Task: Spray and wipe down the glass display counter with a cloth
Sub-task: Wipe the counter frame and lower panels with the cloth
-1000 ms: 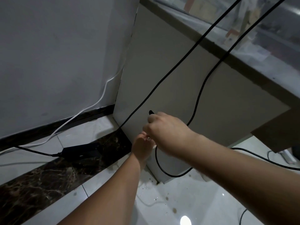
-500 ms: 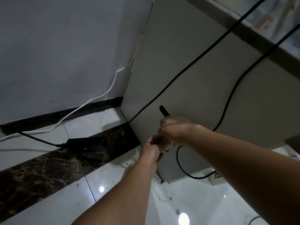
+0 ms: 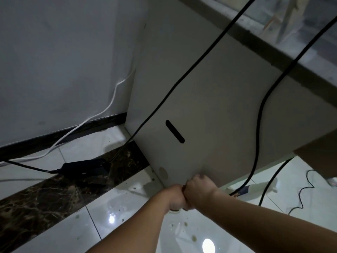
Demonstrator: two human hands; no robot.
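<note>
**Fig. – Hands meeting at the btm edge of the counter's side panel**

The L hand (image 3: 175, 198) and R hand (image 3: 199, 188) are pressing knuckle to knuckle, low at the ctr, just below the white side panel (image 3: 209, 106) of the glass display counter (image 3: 310, 44). Both sets of fingers are curling inward. A pale scrap is showing under the L hand, but whether either hand is gripping anything cannot be told. The counter's glass top is running across the upper R, w/ blurred items showing beneath it. A dark slot (image 3: 174, 131) is sitting in the panel above the hands. Two black cables (image 3: 182, 83) are hanging down across the panel. A white cable (image 3: 109, 105) is trailing down the wall (image 3: 54, 52) to the floor. A black power adapter (image 3: 83, 168) is lying on the dark marble strip (image 3: 36, 194) at L, well apart from the hands.
</note>
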